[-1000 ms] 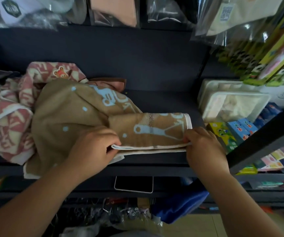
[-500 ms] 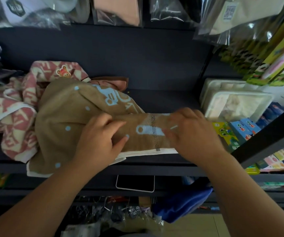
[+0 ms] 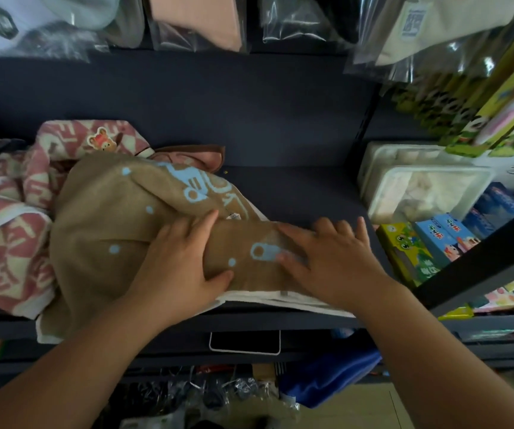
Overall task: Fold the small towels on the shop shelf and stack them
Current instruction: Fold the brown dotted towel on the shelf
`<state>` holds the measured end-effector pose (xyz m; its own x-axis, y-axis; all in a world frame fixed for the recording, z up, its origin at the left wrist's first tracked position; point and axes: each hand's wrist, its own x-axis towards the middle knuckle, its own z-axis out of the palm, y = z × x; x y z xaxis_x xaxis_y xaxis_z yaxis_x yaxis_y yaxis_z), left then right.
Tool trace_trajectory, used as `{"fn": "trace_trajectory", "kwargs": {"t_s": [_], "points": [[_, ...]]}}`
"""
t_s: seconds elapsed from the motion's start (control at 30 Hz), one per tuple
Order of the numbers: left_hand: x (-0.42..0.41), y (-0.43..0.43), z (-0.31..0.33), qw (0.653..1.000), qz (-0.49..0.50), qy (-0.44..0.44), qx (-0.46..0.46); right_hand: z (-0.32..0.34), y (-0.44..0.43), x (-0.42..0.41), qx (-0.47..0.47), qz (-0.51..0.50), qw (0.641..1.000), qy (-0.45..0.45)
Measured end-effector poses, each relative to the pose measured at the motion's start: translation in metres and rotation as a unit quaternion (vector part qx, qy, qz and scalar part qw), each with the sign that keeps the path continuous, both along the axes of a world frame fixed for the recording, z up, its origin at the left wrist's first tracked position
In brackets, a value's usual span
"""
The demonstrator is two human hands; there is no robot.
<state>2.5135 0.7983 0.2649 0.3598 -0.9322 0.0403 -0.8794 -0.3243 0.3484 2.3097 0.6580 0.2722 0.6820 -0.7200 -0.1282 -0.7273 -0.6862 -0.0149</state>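
**Both hands flat on the tan towel at the shelf's front edge**

The tan towel (image 3: 104, 218), printed with pale blue shapes and dots, lies on the dark shelf (image 3: 296, 187), towards its left and front. Its right part is folded into a narrow band along the front edge, with white layered edges showing underneath. Both hands rest on that band, side by side and a little apart.

The left hand (image 3: 181, 264) lies palm down on the band's left end, fingers straight and spread, thumb stretched towards the front edge. It grips nothing. The right hand (image 3: 336, 258) lies palm down on the band's right end, fingers splayed and reaching just past the cloth towards the bare shelf. It also presses without gripping.

The rest of the tan towel bunches loosely to the left of and behind the left hand, overlapping a crumpled pink patterned towel (image 3: 8, 236). To the right of the right hand stand colourful small boxes (image 3: 435, 239) and a clear plastic container (image 3: 419, 196).
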Motion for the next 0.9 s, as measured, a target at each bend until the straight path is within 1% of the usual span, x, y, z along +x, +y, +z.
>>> {"fn": "trace_trajectory", "kwargs": {"t_s": [0.03,0.1,0.17,0.23,0.3,0.37,0.43,0.5,0.53,0.6,0.67,0.73,0.8,0.83,0.9], "points": [[-0.001,-0.004,0.004,0.999,0.007,0.032,-0.009,0.004,-0.005,-0.002,-0.003,-0.008,1.000,-0.019],[-0.003,-0.015,0.011,0.997,-0.003,0.075,0.008,0.008,-0.013,-0.005,0.032,-0.005,0.998,-0.059],[-0.005,-0.024,0.016,0.996,-0.019,0.084,0.018,0.005,-0.011,-0.008,0.059,0.004,0.995,-0.081],[-0.004,-0.034,0.021,0.996,-0.038,0.081,0.009,-0.001,-0.005,-0.013,0.025,-0.004,0.994,-0.105],[-0.003,-0.047,0.025,0.995,-0.058,0.085,-0.008,-0.005,0.001,-0.019,-0.009,-0.044,0.990,-0.133],[-0.004,-0.067,0.029,0.993,-0.087,0.065,-0.039,-0.006,0.004,-0.024,-0.014,-0.111,0.983,-0.146],[-0.008,-0.096,0.034,0.987,-0.125,0.031,-0.099,-0.006,0.006,-0.026,-0.007,-0.181,0.972,-0.151],[-0.013,-0.127,0.038,0.979,-0.153,-0.019,-0.131,-0.004,0.005,-0.025,-0.005,-0.231,0.959,-0.162],[-0.015,-0.140,0.037,0.980,-0.156,-0.055,-0.114,-0.002,0.004,-0.024,-0.001,-0.251,0.955,-0.160],[-0.020,-0.161,0.030,0.980,-0.162,-0.117,-0.024,-0.002,0.003,-0.024,-0.020,-0.259,0.957,-0.130],[-0.026,-0.171,0.017,0.969,-0.191,-0.128,0.085,-0.005,0.004,-0.024,-0.077,-0.211,0.971,-0.086],[-0.030,-0.175,0.003,0.954,-0.221,-0.119,0.162,-0.008,0.007,-0.024,-0.057,-0.145,0.986,-0.059],[-0.030,-0.178,-0.006,0.944,-0.236,-0.130,0.190,-0.014,0.006,-0.025,-0.002,-0.103,0.995,-0.017],[-0.028,-0.180,-0.008,0.942,-0.239,-0.139,0.191,-0.018,0.004,-0.026,0.017,-0.099,0.995,0.003],[-0.025,-0.187,-0.009,0.939,-0.244,-0.159,0.182,-0.022,-0.001,-0.025,0.026,-0.112,0.993,0.009]]}}
